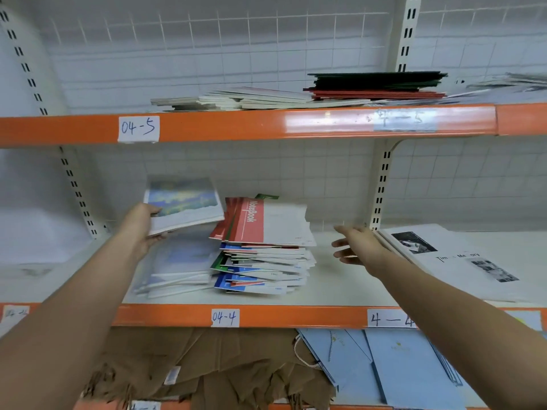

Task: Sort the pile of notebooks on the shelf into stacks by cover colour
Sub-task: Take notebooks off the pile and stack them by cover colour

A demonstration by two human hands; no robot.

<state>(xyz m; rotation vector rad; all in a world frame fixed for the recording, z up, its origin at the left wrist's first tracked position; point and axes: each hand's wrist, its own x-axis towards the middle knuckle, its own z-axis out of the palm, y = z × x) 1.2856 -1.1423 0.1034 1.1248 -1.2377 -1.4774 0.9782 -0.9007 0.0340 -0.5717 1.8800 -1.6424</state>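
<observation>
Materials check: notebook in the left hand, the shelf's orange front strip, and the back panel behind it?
Notebook: likely paper with a card cover, printed landscape picture; it stays flat in the left hand.
Orange front strip: seems painted metal or plastic, smooth with a soft sheen; cannot tell which.
Back panel: white wire grid, probably coated metal.

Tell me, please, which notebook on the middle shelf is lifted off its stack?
The notebook with the painted blue landscape cover, held in the left hand above the stack of similar ones; the red-banded notebook rests on the mixed pile.
</observation>
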